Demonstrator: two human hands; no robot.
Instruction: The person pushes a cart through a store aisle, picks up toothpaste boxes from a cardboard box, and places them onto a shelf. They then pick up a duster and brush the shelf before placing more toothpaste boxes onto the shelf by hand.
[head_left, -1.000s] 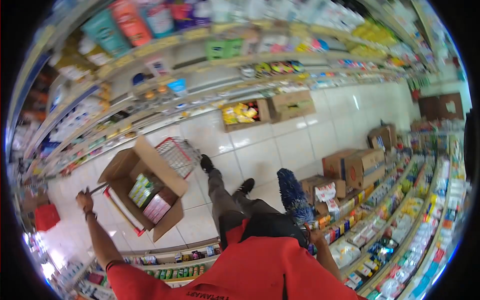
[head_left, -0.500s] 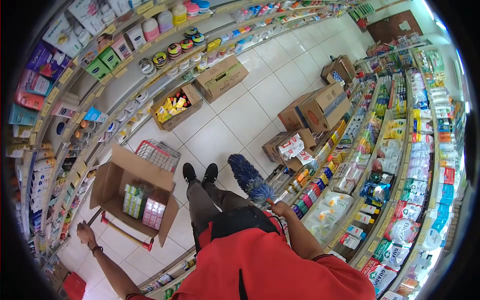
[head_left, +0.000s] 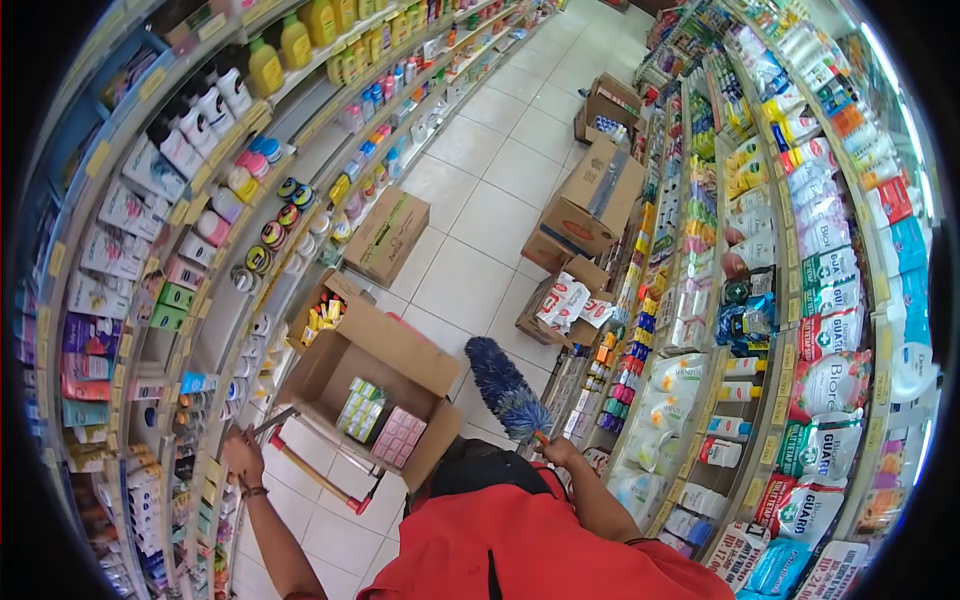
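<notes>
My right hand is closed round the handle of a blue feather duster, whose fluffy head points up and left over the floor. At the lower left, my left hand is beside the shelf and closed on the end of a dark bar. Near that bar is a red-ended rail. Between my hands stands an open cardboard box holding green-and-white packs and pink packs.
Stocked shelves curve along the left and right. A closed carton and a box of yellow items stand by the left shelf. Several cartons line the right shelf, one with white-and-red packs.
The view has shifted and turned. The open box now overlaps the box of yellow items, and the wire basket and my shoes are out of sight. Both hands keep their holds.
</notes>
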